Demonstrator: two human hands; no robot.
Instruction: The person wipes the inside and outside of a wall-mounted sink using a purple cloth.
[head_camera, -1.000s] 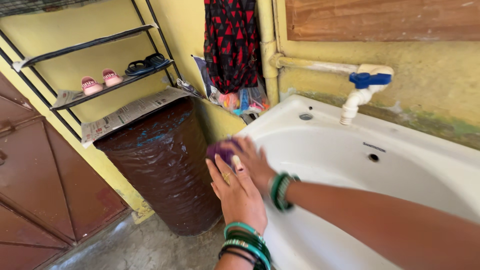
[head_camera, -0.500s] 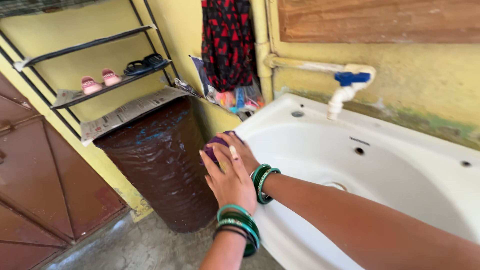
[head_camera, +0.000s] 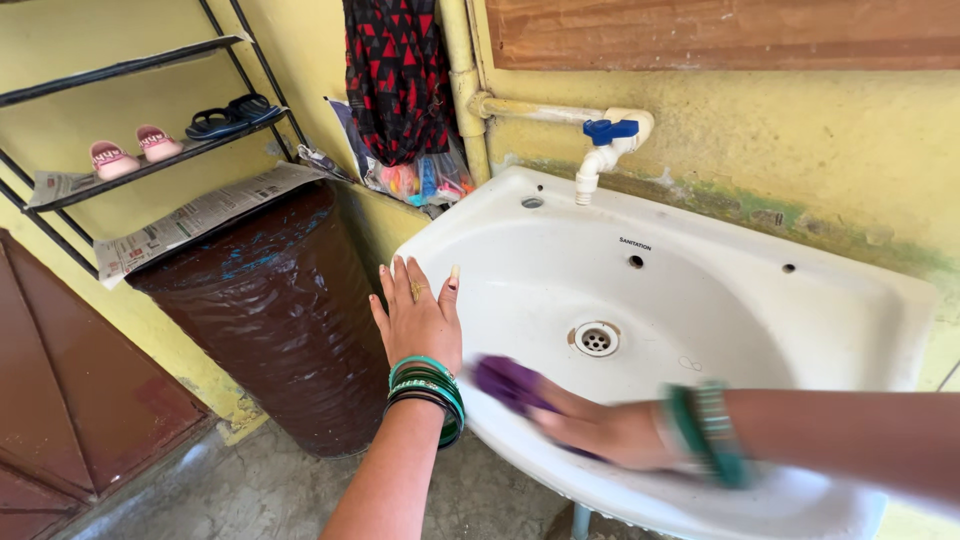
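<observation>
Fingers (head_camera: 560, 405) of right hand (head_camera: 600, 432): curled down onto a purple scrub pad (head_camera: 508, 381), pressing it against the near inner wall of the white washbasin (head_camera: 700, 300); motion blur, so exact grip cannot be told. Fingers of left hand (head_camera: 418, 318): spread flat, holding nothing, palm resting on the basin's left rim. Green bangles on both wrists.

Progress, judged: scrubbing under way. Bowl around the drain (head_camera: 596, 338) looks white and largely clean; faint marks near the drain and on the far rim. Near wall and front lip in hand now; back ledge under the tap (head_camera: 606, 145) apparently left to do. No water running, no rinse visible.

Pad orientation: long axis roughly along the front wall, exposed end pointing left toward the left hand, other end hidden under the fingers.
</observation>
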